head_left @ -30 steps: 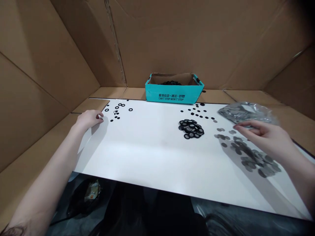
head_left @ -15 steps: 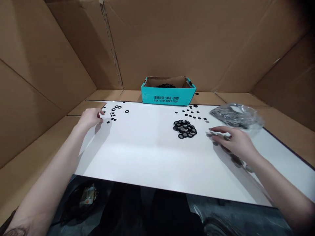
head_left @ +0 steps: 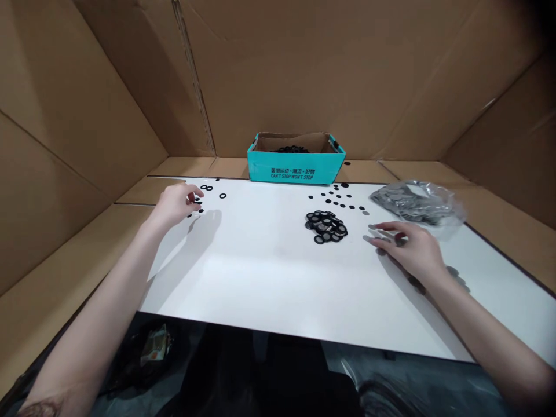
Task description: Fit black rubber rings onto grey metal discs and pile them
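My left hand (head_left: 174,202) hovers over the left of the white table (head_left: 260,278), thumb and index finger curled with a gap between them. Small black discs (head_left: 201,211) show close by its fingertips; whether one touches them is unclear. Black rings (head_left: 223,196) lie a little further right. My right hand (head_left: 414,248) is low over the right side, thumb and index finger apart. At its fingertips are flat grey discs (head_left: 372,226), and more grey discs are partly hidden under the hand. A pile of black rings with grey centres (head_left: 326,226) lies between my hands.
A turquoise box (head_left: 295,168) containing black pieces stands at the back. Several small black discs (head_left: 343,205) are scattered in front of it. A clear plastic bag of grey discs (head_left: 414,202) rests at the right. Cardboard walls (head_left: 304,69) surround the table.
My left hand has moved right and slightly up, now covering some of the black rings and discs. My right hand has shifted only slightly, staying beside the grey discs.
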Tool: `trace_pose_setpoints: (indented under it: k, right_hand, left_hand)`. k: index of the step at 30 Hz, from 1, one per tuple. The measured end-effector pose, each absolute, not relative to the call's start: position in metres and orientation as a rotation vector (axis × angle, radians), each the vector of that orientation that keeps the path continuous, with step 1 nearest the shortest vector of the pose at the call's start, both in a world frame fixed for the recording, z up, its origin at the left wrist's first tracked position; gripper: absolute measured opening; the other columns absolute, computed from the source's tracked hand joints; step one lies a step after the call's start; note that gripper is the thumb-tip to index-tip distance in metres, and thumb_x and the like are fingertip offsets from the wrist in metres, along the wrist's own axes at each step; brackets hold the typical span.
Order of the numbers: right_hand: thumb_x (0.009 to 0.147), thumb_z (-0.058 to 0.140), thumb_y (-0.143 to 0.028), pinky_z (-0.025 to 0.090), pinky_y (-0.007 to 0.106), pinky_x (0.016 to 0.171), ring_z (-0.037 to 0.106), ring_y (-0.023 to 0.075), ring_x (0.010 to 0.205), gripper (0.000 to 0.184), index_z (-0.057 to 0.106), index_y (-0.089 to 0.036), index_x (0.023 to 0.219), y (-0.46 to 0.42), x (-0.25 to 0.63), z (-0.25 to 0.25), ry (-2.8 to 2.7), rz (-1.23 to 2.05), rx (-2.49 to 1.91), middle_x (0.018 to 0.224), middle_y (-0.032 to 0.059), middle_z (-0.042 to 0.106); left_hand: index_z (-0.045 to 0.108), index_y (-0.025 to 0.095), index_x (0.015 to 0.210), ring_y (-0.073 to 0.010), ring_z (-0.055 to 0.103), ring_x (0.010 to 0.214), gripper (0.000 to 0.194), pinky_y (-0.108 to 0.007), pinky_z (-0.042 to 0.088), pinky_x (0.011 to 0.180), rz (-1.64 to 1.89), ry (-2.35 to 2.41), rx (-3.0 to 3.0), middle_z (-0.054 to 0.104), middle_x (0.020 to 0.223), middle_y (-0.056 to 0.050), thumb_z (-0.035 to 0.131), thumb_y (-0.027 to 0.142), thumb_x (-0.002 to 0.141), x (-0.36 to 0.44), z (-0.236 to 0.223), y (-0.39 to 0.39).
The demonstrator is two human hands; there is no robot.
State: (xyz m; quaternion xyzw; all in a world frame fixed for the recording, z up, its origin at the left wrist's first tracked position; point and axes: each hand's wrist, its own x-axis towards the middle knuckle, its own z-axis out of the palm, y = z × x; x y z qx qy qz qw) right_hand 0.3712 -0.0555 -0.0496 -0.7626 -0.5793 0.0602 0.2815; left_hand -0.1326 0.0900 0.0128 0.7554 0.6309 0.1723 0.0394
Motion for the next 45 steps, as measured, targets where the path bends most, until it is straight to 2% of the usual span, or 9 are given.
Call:
trace_pose_setpoints:
  k: [6, 11, 19, 23, 25, 30, 39, 43, 45]
  right_hand:
    - [0.076, 0.063, -0.054, 0.051, 0.049, 0.082, 0.073, 0.0391, 0.094, 0.031, 0.074, -0.028, 0.088, -0.079, 0.395, -0.045, -1.462, 0.104, -2.138, 0.102, 0.0142, 0.082]
    - [0.070, 0.066, -0.065, 0.053, 0.053, 0.078, 0.072, 0.0469, 0.099, 0.043, 0.075, -0.029, 0.093, -0.106, 0.423, -0.053, -1.506, 0.029, -2.291, 0.102, 0.0177, 0.081]
    - [0.081, 0.059, -0.059, 0.056, 0.053, 0.084, 0.074, 0.0448, 0.106, 0.035, 0.077, -0.032, 0.093, -0.123, 0.406, -0.044, -1.495, 0.049, -2.198, 0.105, 0.0141, 0.082]
    - [0.071, 0.070, -0.063, 0.056, 0.055, 0.084, 0.073, 0.0463, 0.110, 0.037, 0.078, -0.035, 0.093, -0.128, 0.420, -0.042, -1.536, 0.069, -2.245, 0.112, 0.0145, 0.082]
    - [0.066, 0.074, -0.063, 0.055, 0.055, 0.085, 0.073, 0.0460, 0.108, 0.037, 0.078, -0.037, 0.090, -0.133, 0.424, -0.044, -1.567, 0.128, -2.230, 0.111, 0.0132, 0.082]
    - [0.073, 0.065, -0.060, 0.054, 0.054, 0.081, 0.073, 0.0456, 0.101, 0.026, 0.075, -0.037, 0.078, -0.136, 0.415, -0.044, -1.544, 0.128, -2.187, 0.096, 0.0118, 0.083]
    - [0.069, 0.069, -0.053, 0.051, 0.052, 0.077, 0.073, 0.0412, 0.091, 0.021, 0.072, -0.033, 0.070, -0.122, 0.410, -0.037, -1.378, 0.222, -2.183, 0.087, 0.0099, 0.080]
    - [0.069, 0.067, -0.056, 0.051, 0.050, 0.081, 0.071, 0.0361, 0.088, 0.027, 0.076, -0.030, 0.072, -0.119, 0.409, -0.033, -1.322, 0.168, -2.173, 0.098, 0.0098, 0.080]
    - [0.062, 0.067, -0.059, 0.051, 0.050, 0.078, 0.069, 0.0336, 0.080, 0.032, 0.076, -0.029, 0.068, -0.118, 0.407, -0.031, -1.255, 0.122, -2.162, 0.096, 0.0099, 0.080]
  left_hand:
    - [0.075, 0.025, 0.098, -0.0238, 0.066, 0.077, 0.028, -0.034, 0.051, 0.074, 0.621, 1.822, 2.325, 0.071, 0.093, -0.006, 0.064, 0.033, 0.074, -0.116, 0.017, 0.077]
    - [0.076, 0.024, 0.096, -0.0240, 0.065, 0.077, 0.026, -0.037, 0.052, 0.080, 0.644, 1.754, 2.349, 0.070, 0.093, -0.006, 0.064, 0.033, 0.075, -0.106, 0.013, 0.073]
    - [0.076, 0.023, 0.094, -0.0212, 0.063, 0.072, 0.024, -0.037, 0.052, 0.081, 0.689, 1.638, 2.391, 0.071, 0.090, -0.005, 0.067, 0.034, 0.074, -0.093, 0.009, 0.072]
    - [0.076, 0.023, 0.093, -0.0205, 0.062, 0.071, 0.024, -0.035, 0.052, 0.079, 0.698, 1.607, 2.406, 0.071, 0.089, -0.005, 0.066, 0.035, 0.074, -0.092, 0.011, 0.070]
    - [0.076, 0.023, 0.093, -0.0202, 0.062, 0.070, 0.024, -0.035, 0.052, 0.077, 0.701, 1.595, 2.409, 0.071, 0.089, -0.005, 0.066, 0.035, 0.074, -0.091, 0.012, 0.070]
    - [0.076, 0.022, 0.093, -0.0176, 0.060, 0.067, 0.026, -0.033, 0.052, 0.078, 0.706, 1.564, 2.399, 0.070, 0.091, -0.005, 0.064, 0.035, 0.074, -0.086, 0.013, 0.073]
    - [0.076, 0.021, 0.095, -0.0162, 0.061, 0.068, 0.027, -0.033, 0.053, 0.080, 0.724, 1.505, 2.377, 0.069, 0.090, -0.004, 0.066, 0.035, 0.075, -0.085, 0.013, 0.073]
    - [0.076, 0.021, 0.096, -0.0192, 0.067, 0.076, 0.027, -0.034, 0.053, 0.082, 0.739, 1.471, 2.331, 0.072, 0.096, -0.006, 0.068, 0.035, 0.075, -0.079, 0.015, 0.074]
    - [0.076, 0.020, 0.096, -0.0211, 0.069, 0.080, 0.028, -0.035, 0.054, 0.082, 0.745, 1.463, 2.301, 0.074, 0.100, -0.007, 0.068, 0.035, 0.074, -0.075, 0.015, 0.075]
